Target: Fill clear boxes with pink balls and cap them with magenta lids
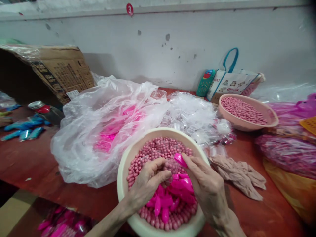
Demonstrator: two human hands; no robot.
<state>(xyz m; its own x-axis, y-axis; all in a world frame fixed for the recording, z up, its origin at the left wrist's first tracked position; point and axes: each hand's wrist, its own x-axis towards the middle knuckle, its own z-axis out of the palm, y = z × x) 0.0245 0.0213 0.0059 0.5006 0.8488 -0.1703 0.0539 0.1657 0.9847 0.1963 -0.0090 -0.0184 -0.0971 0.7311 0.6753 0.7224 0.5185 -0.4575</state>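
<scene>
I am looking down at a cream bowl (122, 171) sitting at the near edge of a reddish tabletop (32, 161). The bowl is holding a heap of small pink beads (158, 149), with bright pink plastic pieces (172, 194) lying on top of them toward my side.

My left hand (148, 179) is curling over the beads, fingers closed around a small clear packet (170, 166) that seems to have beads inside. My right hand (206, 184) is meeting it from the other side, thumb and forefinger pinching a bright pink cap (180, 159) right at the packet's top. Both hands are hovering inside the bowl's rim, touching each other's work.

Just beyond the bowl, a big crumpled clear plastic bag (98, 125) is lying to the left, with pink showing through it. A pile of small clear packets (192, 115) is resting behind the bowl. Farther right, a second pink bowl (247, 125) is holding more beads. A beige cloth (239, 174) is lying just beside my right hand. A cardboard box (61, 70) is leaning against the wall at far left.
</scene>
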